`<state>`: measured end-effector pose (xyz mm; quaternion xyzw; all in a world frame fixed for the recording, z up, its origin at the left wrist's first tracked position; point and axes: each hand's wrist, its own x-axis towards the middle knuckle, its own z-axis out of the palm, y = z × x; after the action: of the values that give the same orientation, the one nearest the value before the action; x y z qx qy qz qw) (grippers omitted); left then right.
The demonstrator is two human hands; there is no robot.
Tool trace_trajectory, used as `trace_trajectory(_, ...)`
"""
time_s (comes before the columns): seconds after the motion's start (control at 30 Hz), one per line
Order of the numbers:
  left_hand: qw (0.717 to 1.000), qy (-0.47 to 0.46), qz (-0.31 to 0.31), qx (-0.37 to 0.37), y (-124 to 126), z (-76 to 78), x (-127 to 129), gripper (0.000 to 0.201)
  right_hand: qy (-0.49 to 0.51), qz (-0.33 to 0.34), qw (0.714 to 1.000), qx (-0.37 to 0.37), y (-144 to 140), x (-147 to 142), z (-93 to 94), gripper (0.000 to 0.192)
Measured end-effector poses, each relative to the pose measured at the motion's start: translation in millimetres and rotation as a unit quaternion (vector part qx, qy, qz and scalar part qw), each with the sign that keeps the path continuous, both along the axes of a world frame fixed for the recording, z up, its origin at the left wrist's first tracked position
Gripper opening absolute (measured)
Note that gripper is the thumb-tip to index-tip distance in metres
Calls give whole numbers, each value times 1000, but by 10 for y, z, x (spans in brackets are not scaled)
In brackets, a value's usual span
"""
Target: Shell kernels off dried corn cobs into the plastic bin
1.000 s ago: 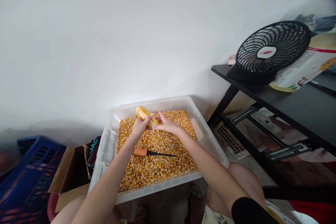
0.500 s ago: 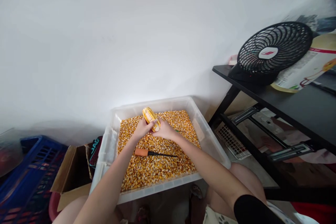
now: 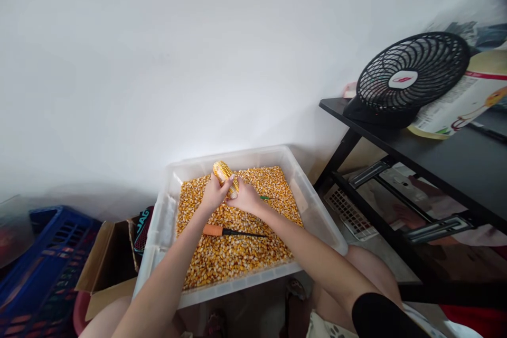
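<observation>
Both hands grip one corn cob [image 3: 224,171], tilted, above a white plastic bin [image 3: 320,216] filled with loose corn kernels [image 3: 237,261]. My left hand [image 3: 214,193] is wrapped round the cob's left side, its thumb laid across the front. Round the lower right end my right hand [image 3: 246,196] is closed. Yellow rows of kernels cover much of the cob, with a paler strip on its face. Below the hands, an orange-handled screwdriver-like tool [image 3: 214,230] with a dark thin shaft lies on the kernels. Something thin and green [image 3: 266,197] pokes out beside my right hand.
On the right, a black table [image 3: 380,134] carries a black fan [image 3: 412,71] and a labelled plastic jug [image 3: 459,100]. Under it is a white basket [image 3: 350,211]. At left stand a cardboard box [image 3: 103,253] and a blue crate [image 3: 51,253]. A white wall [image 3: 198,63] rises behind the bin.
The cob and both hands have shifted slightly left, and the cob is turned a little, with its pale strip less exposed. The orange-handled tool stays in place.
</observation>
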<state>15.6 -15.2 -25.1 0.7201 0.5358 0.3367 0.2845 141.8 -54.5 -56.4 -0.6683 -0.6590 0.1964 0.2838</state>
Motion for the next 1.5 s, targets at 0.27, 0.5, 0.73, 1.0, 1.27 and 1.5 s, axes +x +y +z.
trace_trajectory(0.27,993,106,-19,37,37,4,-58,35,26,3,1000,-8,-22,-26,-15,59)
trace_trajectory(0.5,993,93,-55,52,82,-54,-101,33,41,-5,999,-18,-56,-48,-17,55)
trace_trajectory(0.73,992,-17,-122,34,88,-48,-125,38,72,-2,997,-8,-63,-4,11,51)
trace_trajectory(1.0,973,-204,97,-42,-23,-21,99,41,-87,-54,994,-37,-152,-299,127,57)
trace_trajectory(1.27,992,-34,119,8,-23,-82,54,36,-41,-34,996,-67,-215,-287,144,65)
trace_trajectory(1.5,995,28,92,25,-34,-72,44,34,-31,-36,997,-59,-208,-270,106,63)
